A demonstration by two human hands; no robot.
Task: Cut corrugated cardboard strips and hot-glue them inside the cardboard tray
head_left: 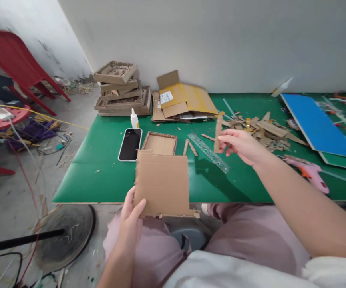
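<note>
My left hand grips a square cardboard sheet by its lower left corner, thumb on top. The sheet has ragged edges and is held up at the table's front edge. Off to the right, my right hand pinches a narrow cardboard strip upright over the table. Behind the sheet lies a shallow cardboard tray, partly covered by it. A clear ruler and small cardboard strips rest between the two hands.
A phone and white glue bottle stand left. Stacked cardboard trays and a yellow-taped box are at the back. Cardboard scraps, a pink glue gun and a blue board lie right.
</note>
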